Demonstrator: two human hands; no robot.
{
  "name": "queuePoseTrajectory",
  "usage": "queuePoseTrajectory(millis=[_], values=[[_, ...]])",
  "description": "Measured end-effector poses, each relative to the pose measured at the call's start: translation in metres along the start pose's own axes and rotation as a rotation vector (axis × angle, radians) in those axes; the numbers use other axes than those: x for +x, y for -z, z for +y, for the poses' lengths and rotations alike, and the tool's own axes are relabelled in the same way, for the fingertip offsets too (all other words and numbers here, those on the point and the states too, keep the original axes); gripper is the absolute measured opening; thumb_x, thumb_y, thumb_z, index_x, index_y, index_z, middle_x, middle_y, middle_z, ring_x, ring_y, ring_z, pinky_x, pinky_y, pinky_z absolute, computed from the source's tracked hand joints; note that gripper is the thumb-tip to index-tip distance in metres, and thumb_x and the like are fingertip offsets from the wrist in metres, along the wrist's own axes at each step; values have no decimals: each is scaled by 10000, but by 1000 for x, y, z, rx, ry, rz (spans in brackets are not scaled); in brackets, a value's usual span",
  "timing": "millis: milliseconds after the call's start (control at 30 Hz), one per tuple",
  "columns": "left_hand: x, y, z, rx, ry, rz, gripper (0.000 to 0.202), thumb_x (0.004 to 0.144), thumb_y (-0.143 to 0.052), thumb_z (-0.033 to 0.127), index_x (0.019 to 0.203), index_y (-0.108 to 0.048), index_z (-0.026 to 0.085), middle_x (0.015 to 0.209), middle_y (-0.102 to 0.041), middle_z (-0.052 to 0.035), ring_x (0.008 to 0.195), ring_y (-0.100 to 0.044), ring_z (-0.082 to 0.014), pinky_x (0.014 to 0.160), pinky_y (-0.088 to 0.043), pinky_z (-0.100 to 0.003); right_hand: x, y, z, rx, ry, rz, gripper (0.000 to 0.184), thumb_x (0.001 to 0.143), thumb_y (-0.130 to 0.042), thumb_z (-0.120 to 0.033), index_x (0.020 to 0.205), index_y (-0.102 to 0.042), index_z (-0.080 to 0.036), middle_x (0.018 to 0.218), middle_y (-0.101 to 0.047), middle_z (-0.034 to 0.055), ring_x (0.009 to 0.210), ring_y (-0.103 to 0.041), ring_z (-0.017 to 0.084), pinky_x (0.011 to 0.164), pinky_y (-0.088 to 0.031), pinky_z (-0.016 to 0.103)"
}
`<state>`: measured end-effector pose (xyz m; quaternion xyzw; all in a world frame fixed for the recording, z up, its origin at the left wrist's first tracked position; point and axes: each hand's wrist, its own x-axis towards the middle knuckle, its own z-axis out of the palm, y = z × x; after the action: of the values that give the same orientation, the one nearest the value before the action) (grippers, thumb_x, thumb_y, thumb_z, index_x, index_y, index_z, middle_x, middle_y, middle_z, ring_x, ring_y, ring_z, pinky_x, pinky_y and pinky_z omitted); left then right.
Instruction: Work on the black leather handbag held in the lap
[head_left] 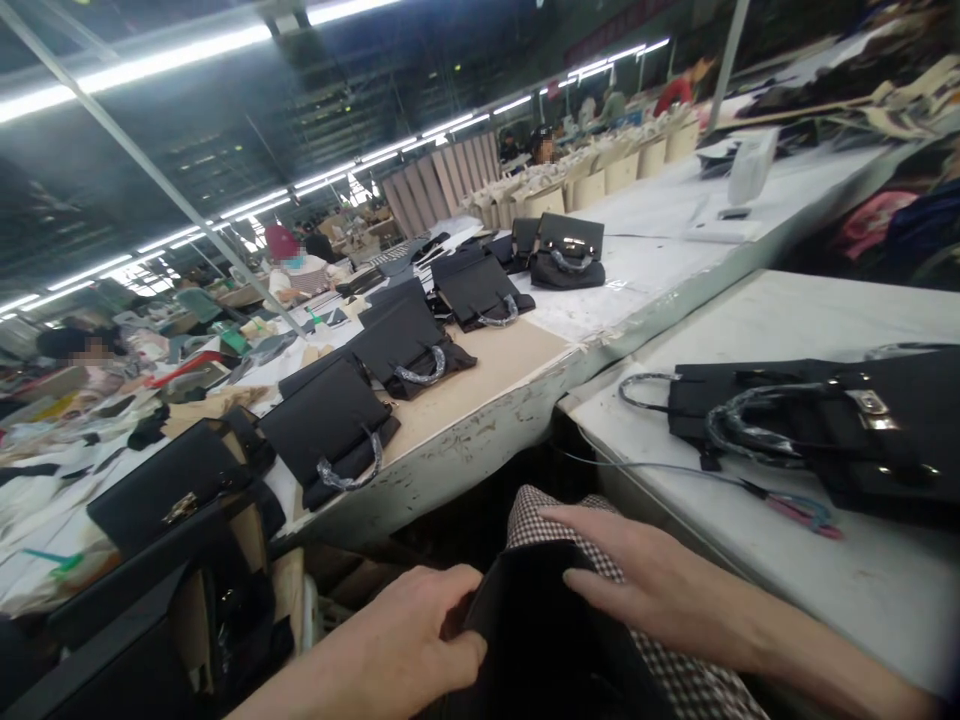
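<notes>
My left hand is curled, its fingers pinching the edge of a black leather piece that lies on my lap over checked fabric. Across the top of the same black piece rests my right hand, fingers stretched flat and slightly apart. To my right, on a white table, lies a black handbag with wrapped handles and a metal clasp, untouched by either hand.
A long worktable runs from lower left into the distance, lined with several black handbags with wrapped handles. Cream bags stand farther back. Other people sit at left and far back. A thin cable crosses the white table.
</notes>
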<state>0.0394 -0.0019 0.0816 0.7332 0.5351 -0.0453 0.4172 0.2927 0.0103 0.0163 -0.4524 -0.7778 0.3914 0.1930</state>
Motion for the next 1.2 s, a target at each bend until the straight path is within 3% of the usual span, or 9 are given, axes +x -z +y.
queuePoseTrajectory(millis=[67, 200, 300, 500, 600, 733, 900, 1067, 1200], values=[[4, 3, -11, -195, -18, -42, 162, 786, -540, 183, 888, -664, 164, 708, -563, 38, 649, -486, -123, 545, -318, -213, 23, 5, 3, 187, 93, -117, 539, 863, -634, -272, 1393, -536, -258, 1363, -605, 38, 1235, -553, 250, 1086, -390, 368], [19, 10, -25, -505, -26, -170, 189, 770, -566, 148, 938, -651, 129, 696, -509, 46, 614, -421, -90, 544, -323, -192, 66, 18, -1, 296, 159, -377, 306, 827, -675, -250, 1122, -748, -213, 964, -752, -15, 906, -672, 198, 819, -497, 249], [38, 13, -32, -652, -69, -239, 247, 760, -602, 144, 995, -675, 122, 758, -579, 22, 641, -469, -90, 600, -380, -195, 81, 30, 0, 251, 126, -414, 208, 835, -655, -261, 961, -795, -172, 834, -741, -16, 815, -657, 184, 737, -482, 229], [80, 7, -51, -768, -77, -291, 281, 744, -696, 220, 1010, -696, 131, 853, -677, -13, 664, -548, -101, 644, -418, -206, 81, 30, 28, 355, -3, -384, 258, 806, -624, -235, 1009, -781, -201, 900, -719, -14, 870, -631, 190, 778, -474, 242], [88, 3, -54, -697, -41, -232, 247, 758, -698, 268, 966, -679, 135, 775, -650, 13, 605, -503, -94, 587, -377, -203, 82, 24, 41, 338, -37, -367, 255, 818, -623, -271, 1004, -772, -181, 849, -690, -13, 811, -603, 175, 750, -461, 242], [82, 4, -41, -368, -63, -54, 155, 825, -607, 261, 911, -692, 164, 681, -594, 42, 605, -464, -107, 570, -332, -215, 88, 20, 46, 278, -35, -385, 254, 826, -637, -290, 1020, -755, -175, 835, -682, -13, 772, -592, 164, 719, -455, 235], [75, 4, -22, -33, -55, 178, 103, 797, -624, 218, 880, -685, 221, 754, -660, 37, 687, -565, -149, 612, -362, -231, 93, 15, 46, 218, -39, -325, 209, 805, -667, -295, 952, -774, -191, 799, -692, -12, 753, -598, 171, 680, -463, 229], [78, -3, -14, 112, -53, 212, 153, 866, -574, 252, 766, -684, 214, 694, -670, 14, 655, -601, -165, 594, -383, -241, 88, 13, 42, 273, 11, -318, 270, 847, -611, -305, 1031, -781, -204, 794, -698, -14, 699, -579, 153, 672, -454, 229], [77, -13, -11, 324, -140, 253, 208, 921, -492, 212, 862, -691, 202, 831, -727, -44, 737, -674, -200, 676, -431, -270, 79, 14, 38, 201, 3, -245, 233, 832, -614, -315, 943, -794, -218, 656, -609, -34, 595, -495, 125, 545, -382, 202]])
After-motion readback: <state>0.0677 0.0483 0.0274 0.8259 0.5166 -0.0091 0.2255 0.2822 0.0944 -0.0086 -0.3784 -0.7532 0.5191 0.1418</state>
